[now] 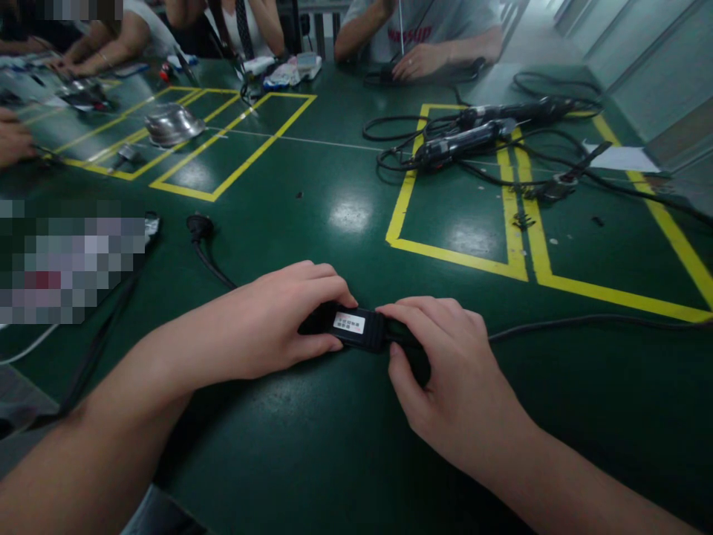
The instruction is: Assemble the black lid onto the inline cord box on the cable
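My left hand pinches a small black box between thumb and fingers, just above the green table. A white label with printed characters is on the box's top; the print is too small to read. At the box's right end, my right hand closes thumb and forefinger around the black cable. More cable runs from behind that hand to the right. Beyond my left wrist lies a black power plug, its cord passing out of sight behind the left hand.
Yellow tape marks boxes on the green table. Black electric screwdrivers lie among looped cords at the back right, near a white paper. A metal bowl stands back left. Other people sit across the table, one person's hand near a cord.
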Demonstrator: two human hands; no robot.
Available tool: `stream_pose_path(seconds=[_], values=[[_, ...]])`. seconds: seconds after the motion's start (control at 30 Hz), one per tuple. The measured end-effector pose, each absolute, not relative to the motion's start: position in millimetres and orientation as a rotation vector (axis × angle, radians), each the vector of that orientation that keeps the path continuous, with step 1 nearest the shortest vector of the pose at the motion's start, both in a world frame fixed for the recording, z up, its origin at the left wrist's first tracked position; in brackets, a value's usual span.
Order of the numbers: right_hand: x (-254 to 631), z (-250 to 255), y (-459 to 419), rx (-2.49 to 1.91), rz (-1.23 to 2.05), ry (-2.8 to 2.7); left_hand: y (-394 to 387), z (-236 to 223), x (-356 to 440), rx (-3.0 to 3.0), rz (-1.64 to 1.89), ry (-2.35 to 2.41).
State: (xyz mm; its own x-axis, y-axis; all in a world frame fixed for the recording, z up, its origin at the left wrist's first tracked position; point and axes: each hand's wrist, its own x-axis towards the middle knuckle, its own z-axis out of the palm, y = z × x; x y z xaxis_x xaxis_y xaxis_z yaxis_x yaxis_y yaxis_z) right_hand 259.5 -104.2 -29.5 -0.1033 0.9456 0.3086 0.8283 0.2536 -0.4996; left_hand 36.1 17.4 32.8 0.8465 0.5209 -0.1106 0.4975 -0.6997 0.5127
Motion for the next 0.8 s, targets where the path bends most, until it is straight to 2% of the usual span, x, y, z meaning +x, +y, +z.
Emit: stream_pose_path(seconds=[0.8], values=[[260.2, -30.9, -104.0, -1.613, 0.193, -1.946, 18.2, 31.4, 32.9, 2.481, 0.071, 0.721]])
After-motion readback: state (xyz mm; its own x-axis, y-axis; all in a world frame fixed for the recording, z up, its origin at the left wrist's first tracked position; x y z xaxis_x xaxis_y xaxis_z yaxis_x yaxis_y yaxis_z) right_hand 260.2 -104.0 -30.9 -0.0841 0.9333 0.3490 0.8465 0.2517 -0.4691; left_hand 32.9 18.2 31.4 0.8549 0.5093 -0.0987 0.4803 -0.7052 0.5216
